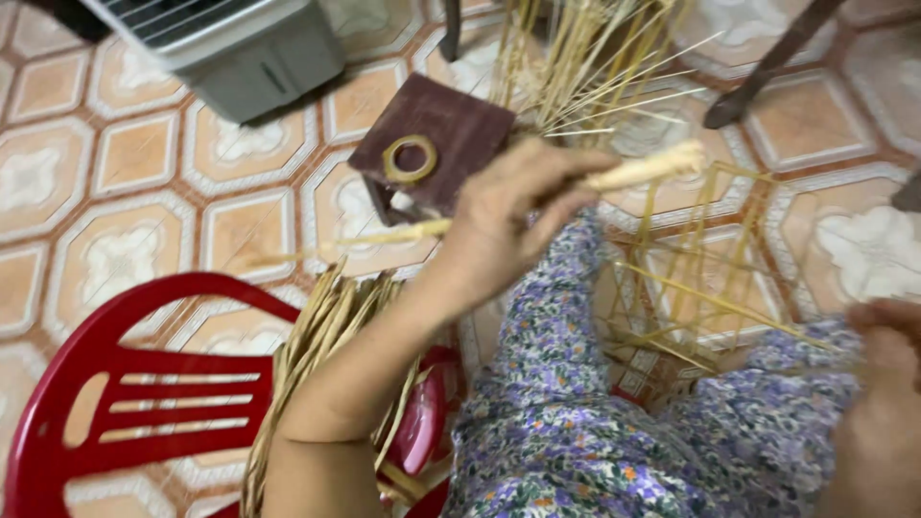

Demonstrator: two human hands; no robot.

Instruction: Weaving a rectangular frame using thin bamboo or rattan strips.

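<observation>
My left hand [513, 216] is closed around a pale straw-wrapped stick [643, 171] that points right, with a thin strand [384, 237] trailing left from the fist. A frame of thin yellow straws [691, 278] stands in front of my knees, which wear flowered cloth [576, 403]. At the lower right edge my right hand [883, 412] rests on my knee near the frame's straws; its fingers are blurred and partly cut off.
A red plastic chair [125, 384] lies at the lower left with a bundle of flat straw strips [317, 355] across it. A dark brown block [432, 144] bearing a tape ring [411, 158] sits on the tiled floor. A grey fan unit [230, 48] stands at the top left.
</observation>
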